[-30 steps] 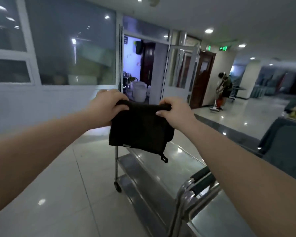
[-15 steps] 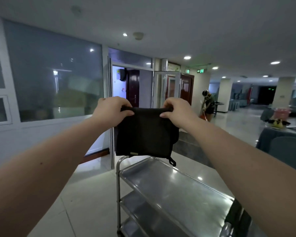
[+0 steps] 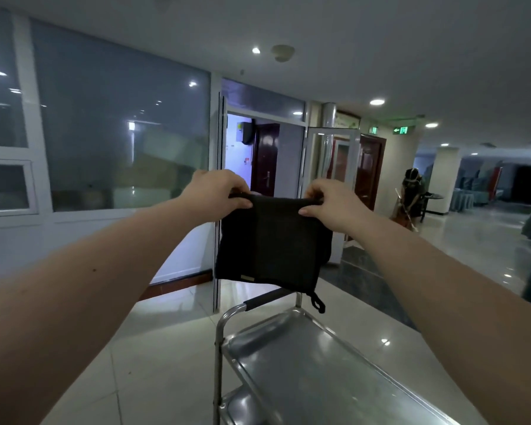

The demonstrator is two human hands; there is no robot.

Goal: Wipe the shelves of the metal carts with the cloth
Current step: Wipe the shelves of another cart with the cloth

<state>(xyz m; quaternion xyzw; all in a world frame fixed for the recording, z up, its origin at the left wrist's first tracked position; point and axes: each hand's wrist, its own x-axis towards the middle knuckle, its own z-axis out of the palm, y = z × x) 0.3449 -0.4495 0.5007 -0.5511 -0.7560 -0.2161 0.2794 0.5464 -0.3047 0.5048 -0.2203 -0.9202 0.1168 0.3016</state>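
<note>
the tiled floor lies open to the left of the metal cart; a glass door stands beyond its far end. the cart's top shelf is bare steel with a raised rim along its visible edges and a handle at the far end. a lower shelf shows beneath.

we judge the step in hand to be preparation: no shelf is touched yet. the cloth hangs in the air above the far end of the top shelf, apart from it. our left hand and right hand each pinch a top corner.

next, we should lower the cloth flat onto the top shelf and stroke within the rim, clear of the handle.
</note>
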